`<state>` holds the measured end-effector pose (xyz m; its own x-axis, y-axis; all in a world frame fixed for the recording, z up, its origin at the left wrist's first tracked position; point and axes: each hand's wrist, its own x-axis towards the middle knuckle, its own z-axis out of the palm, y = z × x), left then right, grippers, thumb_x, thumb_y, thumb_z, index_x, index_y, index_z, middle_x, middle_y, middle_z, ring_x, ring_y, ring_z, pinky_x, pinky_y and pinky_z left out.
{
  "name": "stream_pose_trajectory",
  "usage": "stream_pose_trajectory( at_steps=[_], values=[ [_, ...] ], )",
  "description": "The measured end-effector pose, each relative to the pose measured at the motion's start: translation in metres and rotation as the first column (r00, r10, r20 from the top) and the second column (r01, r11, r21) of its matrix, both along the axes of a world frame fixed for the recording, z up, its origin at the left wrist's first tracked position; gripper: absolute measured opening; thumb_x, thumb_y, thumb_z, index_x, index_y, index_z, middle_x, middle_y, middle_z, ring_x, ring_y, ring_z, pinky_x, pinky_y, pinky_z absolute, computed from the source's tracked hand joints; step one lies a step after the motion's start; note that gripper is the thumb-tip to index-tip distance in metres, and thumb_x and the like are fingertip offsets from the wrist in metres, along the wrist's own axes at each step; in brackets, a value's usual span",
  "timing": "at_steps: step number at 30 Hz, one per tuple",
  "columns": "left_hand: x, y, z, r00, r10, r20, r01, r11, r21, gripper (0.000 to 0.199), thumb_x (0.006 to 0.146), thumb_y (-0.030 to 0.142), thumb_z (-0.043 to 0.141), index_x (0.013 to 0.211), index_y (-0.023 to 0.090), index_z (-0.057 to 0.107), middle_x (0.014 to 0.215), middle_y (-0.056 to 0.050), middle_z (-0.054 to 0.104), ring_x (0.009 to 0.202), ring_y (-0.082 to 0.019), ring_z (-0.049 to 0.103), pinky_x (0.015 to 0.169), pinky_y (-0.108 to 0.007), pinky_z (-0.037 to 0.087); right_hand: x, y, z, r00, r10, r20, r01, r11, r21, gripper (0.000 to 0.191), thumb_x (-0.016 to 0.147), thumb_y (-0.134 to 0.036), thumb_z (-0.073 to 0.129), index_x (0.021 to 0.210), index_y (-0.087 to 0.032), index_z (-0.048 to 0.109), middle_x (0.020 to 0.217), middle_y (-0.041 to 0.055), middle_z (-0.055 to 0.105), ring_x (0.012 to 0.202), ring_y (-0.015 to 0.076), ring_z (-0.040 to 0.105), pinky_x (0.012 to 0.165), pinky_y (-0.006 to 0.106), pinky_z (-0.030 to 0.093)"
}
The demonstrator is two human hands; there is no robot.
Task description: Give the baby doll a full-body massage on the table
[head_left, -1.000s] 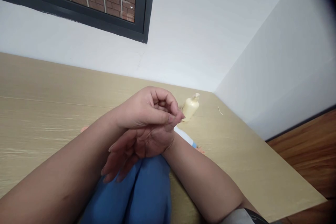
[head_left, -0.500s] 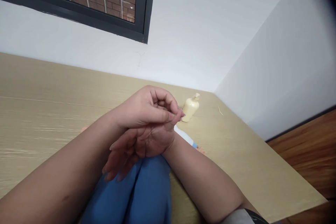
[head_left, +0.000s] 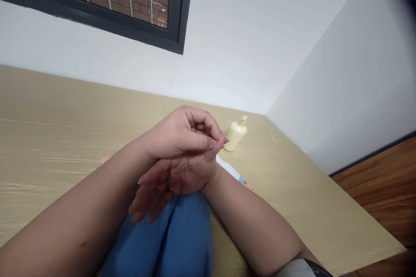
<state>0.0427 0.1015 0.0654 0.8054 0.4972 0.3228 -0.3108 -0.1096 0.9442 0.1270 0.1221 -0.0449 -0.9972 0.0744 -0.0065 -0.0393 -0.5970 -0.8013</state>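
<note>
My left hand (head_left: 191, 132) is closed, its thumb and curled fingers gripping the thumb of my right hand. Palm up and just below it, my right hand (head_left: 182, 179) has its fingers stretched toward the lower left, holding nothing. Behind the hands a pale yellow pump bottle (head_left: 235, 135) stands on the wood-toned table (head_left: 292, 190). A white and light-blue object (head_left: 229, 169) with a small doll-like hand at its end lies partly hidden behind my right wrist.
Blue fabric (head_left: 188, 238) fills the space between my forearms. A thin pale strip (head_left: 273, 137) lies near the table's right edge. White walls and a dark-framed window (head_left: 179, 8) rise behind the table. A small pinkish thing (head_left: 105, 159) shows beside my left forearm.
The fingers of my right hand have shifted very slightly to the right. My left hand keeps its grip on the thumb, and the bottle stands in the same place.
</note>
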Motion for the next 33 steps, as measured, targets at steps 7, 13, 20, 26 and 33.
stream_pose_trajectory(
  at_steps=[7,13,20,26,33],
  values=[
    [0.000,0.001,-0.001,1.000,-0.011,0.015,0.011,1.000,-0.014,0.011,0.068,0.004,0.075,0.071,0.013,0.071,0.086,-0.009,0.078,0.088,-0.021,0.074,0.075,-0.027,0.058,-0.003,0.001,-0.013,0.999,-0.030,-0.012,0.029,0.996,-0.084,0.107,0.047,-0.107,0.021,0.096,-0.019,0.058,0.104,0.0197,0.073,0.105,0.0362,0.071,0.089,0.061,0.053],
    [0.000,0.003,-0.003,1.000,-0.014,0.026,0.013,1.000,0.005,0.010,0.068,0.005,0.075,0.072,0.014,0.071,0.085,-0.009,0.077,0.093,-0.024,0.074,0.077,-0.031,0.059,0.005,-0.007,0.010,1.000,0.000,0.021,0.001,0.998,-0.057,0.110,0.027,-0.101,0.039,0.101,-0.025,0.067,0.110,0.0137,0.074,0.113,0.0368,0.069,0.101,0.061,0.049],
    [-0.001,0.005,-0.005,0.998,-0.040,0.042,0.041,0.999,-0.017,0.012,0.070,0.004,0.075,0.073,0.013,0.068,0.086,-0.009,0.076,0.090,-0.023,0.073,0.076,-0.031,0.058,0.004,-0.009,0.003,0.997,-0.078,0.023,0.078,0.997,-0.020,0.103,0.039,-0.102,0.030,0.099,-0.025,0.063,0.107,0.0139,0.073,0.108,0.0348,0.071,0.096,0.065,0.051],
    [-0.002,0.006,-0.006,0.998,-0.057,0.040,0.059,0.998,-0.027,0.013,0.070,0.006,0.075,0.073,0.013,0.065,0.085,-0.009,0.074,0.085,-0.021,0.071,0.074,-0.030,0.056,-0.001,-0.007,-0.007,0.989,-0.149,0.014,0.149,0.988,-0.037,0.093,0.056,-0.100,0.028,0.097,-0.023,0.060,0.103,0.0158,0.073,0.101,0.0329,0.073,0.085,0.061,0.056],
    [-0.002,0.005,-0.005,1.000,0.003,0.026,-0.002,0.999,-0.051,0.018,0.071,0.012,0.075,0.082,0.015,0.061,0.084,-0.005,0.072,0.077,-0.017,0.068,0.071,-0.027,0.054,-0.001,-0.022,0.010,0.953,-0.286,0.103,0.287,0.958,0.005,0.105,0.066,-0.097,0.000,0.090,-0.019,0.066,0.091,0.0154,0.075,0.088,0.0339,0.075,0.075,0.065,0.054]
  ],
)
